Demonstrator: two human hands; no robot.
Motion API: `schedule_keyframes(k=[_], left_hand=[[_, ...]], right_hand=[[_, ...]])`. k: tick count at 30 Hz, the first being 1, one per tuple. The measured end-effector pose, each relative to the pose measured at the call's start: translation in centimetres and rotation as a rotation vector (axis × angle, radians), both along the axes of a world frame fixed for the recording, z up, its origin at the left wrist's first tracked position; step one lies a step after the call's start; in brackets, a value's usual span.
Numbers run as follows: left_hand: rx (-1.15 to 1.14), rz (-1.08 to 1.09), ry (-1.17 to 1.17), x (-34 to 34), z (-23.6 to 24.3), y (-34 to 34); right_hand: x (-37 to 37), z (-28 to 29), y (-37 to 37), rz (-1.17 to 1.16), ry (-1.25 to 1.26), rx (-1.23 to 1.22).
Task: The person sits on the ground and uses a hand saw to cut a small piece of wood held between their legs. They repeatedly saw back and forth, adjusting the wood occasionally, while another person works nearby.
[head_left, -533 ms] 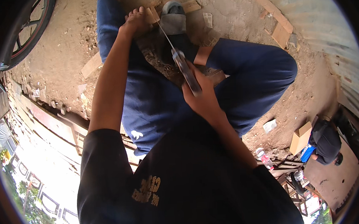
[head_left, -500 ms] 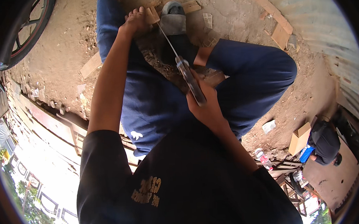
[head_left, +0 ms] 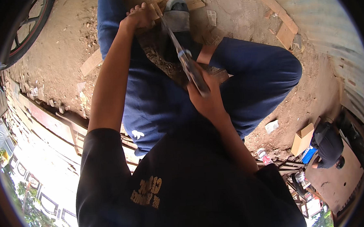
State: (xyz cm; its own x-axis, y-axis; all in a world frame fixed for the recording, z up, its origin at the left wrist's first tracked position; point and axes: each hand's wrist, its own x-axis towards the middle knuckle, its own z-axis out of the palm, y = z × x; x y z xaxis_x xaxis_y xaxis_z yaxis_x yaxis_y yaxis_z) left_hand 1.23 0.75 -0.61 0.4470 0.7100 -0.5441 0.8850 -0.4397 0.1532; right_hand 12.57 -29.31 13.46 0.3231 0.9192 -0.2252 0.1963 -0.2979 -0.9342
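My left hand (head_left: 137,17) is closed on a light wooden board (head_left: 195,3) at the top centre, its fingers pressed on it near the cut line. My right hand (head_left: 205,97) grips the dark handle of a handsaw (head_left: 172,34), whose long, motion-blurred blade runs diagonally up to the board beside my left hand. My foot, in a grey slide sandal (head_left: 177,20), rests on or against the board just right of the blade. My legs in navy trousers (head_left: 261,69) are bent around the work.
A wheel (head_left: 28,31) is at upper left, loose wood (head_left: 91,62) below it. Cardboard strips (head_left: 272,4) line a corrugated metal sheet (head_left: 329,34). At lower right, a person (head_left: 329,145) in dark clothes bends over a panel (head_left: 335,182) beside a cardboard box (head_left: 302,138) and bottle (head_left: 264,156).
My right hand and the saw have moved slightly forward along the cut, toward the board. My left hand stays at the board with little movement.
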Motion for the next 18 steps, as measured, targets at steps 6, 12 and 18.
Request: schedule_keyframes(k=[6,12,18], left_hand=[[-0.016,-0.018,0.059,-0.4,-0.9,1.2],[-0.056,-0.006,0.071,-0.4,0.0,1.6],[-0.099,-0.045,0.114,-0.7,-1.1,2.4]], right_hand=[[0.3,0.5,1.4,0.054,-0.054,0.0],[-0.2,2.5,-2.2,0.054,-0.016,-0.013],[1.3,4.5,-2.7,0.102,-0.095,-0.061]])
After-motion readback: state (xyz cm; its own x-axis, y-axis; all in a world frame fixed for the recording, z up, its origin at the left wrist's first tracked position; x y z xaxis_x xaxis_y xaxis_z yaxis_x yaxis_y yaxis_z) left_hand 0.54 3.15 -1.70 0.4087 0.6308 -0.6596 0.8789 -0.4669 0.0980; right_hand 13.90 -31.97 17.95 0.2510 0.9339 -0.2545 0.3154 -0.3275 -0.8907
